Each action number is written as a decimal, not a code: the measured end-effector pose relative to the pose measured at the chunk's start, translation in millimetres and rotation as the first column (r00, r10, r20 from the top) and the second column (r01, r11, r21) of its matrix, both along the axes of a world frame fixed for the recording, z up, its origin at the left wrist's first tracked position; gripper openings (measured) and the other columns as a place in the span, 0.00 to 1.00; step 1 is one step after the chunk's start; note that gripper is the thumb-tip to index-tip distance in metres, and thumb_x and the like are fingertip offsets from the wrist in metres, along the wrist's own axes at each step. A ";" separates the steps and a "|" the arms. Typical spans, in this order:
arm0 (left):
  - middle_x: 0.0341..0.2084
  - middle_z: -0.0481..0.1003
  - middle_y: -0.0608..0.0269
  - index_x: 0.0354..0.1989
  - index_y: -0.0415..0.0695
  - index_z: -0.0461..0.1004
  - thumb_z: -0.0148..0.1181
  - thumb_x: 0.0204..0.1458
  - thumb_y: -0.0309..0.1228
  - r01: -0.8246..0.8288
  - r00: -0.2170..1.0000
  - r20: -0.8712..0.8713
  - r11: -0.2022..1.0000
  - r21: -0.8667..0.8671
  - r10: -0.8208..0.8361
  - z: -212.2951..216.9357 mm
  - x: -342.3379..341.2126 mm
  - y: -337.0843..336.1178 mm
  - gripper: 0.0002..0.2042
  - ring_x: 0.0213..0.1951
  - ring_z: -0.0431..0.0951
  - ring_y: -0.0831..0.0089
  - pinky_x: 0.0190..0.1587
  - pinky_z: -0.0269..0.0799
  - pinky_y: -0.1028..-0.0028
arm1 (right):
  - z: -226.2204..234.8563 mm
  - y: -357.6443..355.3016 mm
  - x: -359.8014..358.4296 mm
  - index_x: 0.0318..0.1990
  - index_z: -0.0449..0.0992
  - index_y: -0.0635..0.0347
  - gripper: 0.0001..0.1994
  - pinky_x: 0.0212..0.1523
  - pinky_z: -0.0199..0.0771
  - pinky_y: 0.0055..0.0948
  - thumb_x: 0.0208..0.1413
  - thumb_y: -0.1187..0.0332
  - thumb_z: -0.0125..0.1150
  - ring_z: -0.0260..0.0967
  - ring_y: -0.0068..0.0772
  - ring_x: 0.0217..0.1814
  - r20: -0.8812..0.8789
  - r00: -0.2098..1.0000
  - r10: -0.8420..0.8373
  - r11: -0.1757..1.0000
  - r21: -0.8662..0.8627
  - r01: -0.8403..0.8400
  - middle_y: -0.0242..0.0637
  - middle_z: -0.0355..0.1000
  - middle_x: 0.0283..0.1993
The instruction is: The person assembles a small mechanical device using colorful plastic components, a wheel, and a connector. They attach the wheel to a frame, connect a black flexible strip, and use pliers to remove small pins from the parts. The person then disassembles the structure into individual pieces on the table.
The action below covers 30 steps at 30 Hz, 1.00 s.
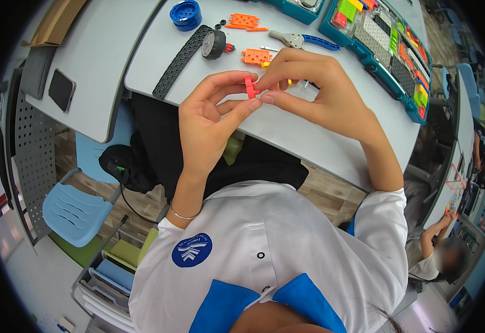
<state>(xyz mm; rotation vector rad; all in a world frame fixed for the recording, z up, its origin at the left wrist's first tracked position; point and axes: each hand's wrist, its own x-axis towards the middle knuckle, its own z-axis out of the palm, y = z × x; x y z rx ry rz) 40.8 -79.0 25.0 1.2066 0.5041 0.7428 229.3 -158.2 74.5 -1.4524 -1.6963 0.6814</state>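
Red plastic marks the work piece: a small red part [249, 87] sits pinched between both hands above the near edge of the grey tabletop [287, 130]. The left hand [212, 114] closes thumb and forefinger on its lower side; the right hand [309, 89] closes its fingers [270, 69] on the upper side. A small yellow piece [288, 83] shows just behind the right-hand fingers; whether it is held or lying on the tabletop cannot be told.

State of assembly, as judged from this view: early. The held part carries no visible attachment, and most components lie loose and apart.

Loose components on the tabletop:
- A black toothed track [180, 55], long, flexible, ribbed, lying diagonally.
- A black wheel [213, 44] with a grey hub, touching the upper end of the track.
- Two orange plates [256, 56], flat, rectangular, perforated with holes; the second one [243, 21] lies farther back.
- A grey lever with a blue curved strip [303, 40], smooth and rigid.
- A blue round wheel hub [186, 14], glossy, with a ring of holes.

A teal compartment tray [378, 69] stands well to the right, still stocked with sorted pieces in green, orange, white and black mesh. A dark phone [61, 90] lies on the adjoining table [95, 66] to the left. A light blue chair [76, 213] stands below. Another person [434, 250] sits at the far right edge.
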 end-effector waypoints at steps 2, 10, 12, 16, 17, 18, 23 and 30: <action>0.47 0.76 0.50 0.50 0.30 0.72 0.66 0.49 0.14 -0.003 1.000 -0.006 1.000 0.014 0.003 -1.7 0.1 0.3 0.18 0.48 0.79 0.68 0.49 0.80 0.72 | -3.2 -0.3 -4.2 0.36 0.82 0.60 0.06 0.36 0.70 0.30 0.53 0.70 0.66 0.70 0.33 0.33 -0.007 1.000 -0.016 1.000 0.021 0.016 0.36 0.74 0.34; 0.45 0.77 0.49 0.50 0.30 0.72 0.65 0.50 0.15 -0.024 0.999 -0.038 1.000 0.003 0.025 2.1 -3.0 3.4 0.18 0.46 0.80 0.68 0.48 0.80 0.72 | -18.9 10.3 46.8 0.43 0.80 0.63 0.13 0.48 0.73 0.34 0.55 0.65 0.67 0.73 0.41 0.47 0.525 0.794 -0.306 0.951 0.215 0.224 0.39 0.75 0.43; 0.44 0.77 0.48 0.51 0.29 0.72 0.65 0.51 0.16 -0.021 0.999 -0.033 0.999 -0.033 0.020 2.3 -3.8 5.1 0.18 0.45 0.81 0.67 0.47 0.80 0.72 | -28.8 7.4 57.7 0.47 0.79 0.62 0.15 0.54 0.71 0.35 0.55 0.63 0.67 0.71 0.42 0.54 0.628 0.669 -0.397 0.909 0.165 0.383 0.38 0.75 0.49; 0.45 0.77 0.46 0.52 0.30 0.71 0.64 0.54 0.20 -0.016 0.999 -0.046 1.000 0.001 0.016 -3.1 -4.4 5.8 0.18 0.45 0.81 0.65 0.46 0.78 0.71 | -44.1 6.7 69.5 0.45 0.79 0.65 0.16 0.50 0.73 0.35 0.54 0.62 0.67 0.73 0.44 0.48 0.601 0.725 -0.335 0.928 0.080 0.363 0.42 0.74 0.43; 0.46 0.77 0.45 0.53 0.30 0.71 0.64 0.55 0.22 -0.014 0.999 -0.052 1.000 0.024 0.015 -4.2 -4.3 5.6 0.18 0.45 0.81 0.64 0.45 0.78 0.71 | -43.8 5.8 69.1 0.47 0.79 0.65 0.18 0.51 0.73 0.36 0.54 0.62 0.67 0.73 0.44 0.49 0.596 0.740 -0.312 0.936 0.062 0.345 0.42 0.74 0.44; 0.46 0.77 0.45 0.53 0.30 0.71 0.64 0.55 0.22 -0.013 0.999 -0.051 1.000 0.019 0.014 -4.2 -4.5 5.5 0.18 0.44 0.81 0.65 0.45 0.78 0.71 | -42.5 4.7 67.9 0.48 0.78 0.66 0.19 0.52 0.73 0.36 0.54 0.61 0.67 0.72 0.45 0.49 0.589 0.754 -0.290 0.944 0.045 0.328 0.43 0.74 0.45; 0.46 0.77 0.45 0.54 0.30 0.71 0.63 0.56 0.23 0.002 0.999 -0.048 1.000 -0.012 -0.002 -2.8 -4.0 5.4 0.18 0.44 0.81 0.65 0.44 0.78 0.71 | -42.5 0.9 71.2 0.49 0.77 0.66 0.20 0.51 0.74 0.36 0.52 0.63 0.68 0.74 0.45 0.47 0.657 0.697 -0.288 0.949 0.097 0.301 0.45 0.73 0.46; 0.43 0.78 0.47 0.51 0.29 0.72 0.66 0.53 0.20 -0.048 0.999 -0.009 0.997 -0.063 0.048 -3.9 -4.9 7.2 0.18 0.43 0.82 0.65 0.43 0.79 0.71 | 12.5 -3.4 47.4 0.46 0.76 0.64 0.22 0.47 0.74 0.35 0.39 0.70 0.65 0.73 0.45 0.43 0.425 0.903 -0.063 0.994 0.106 0.019 0.42 0.71 0.44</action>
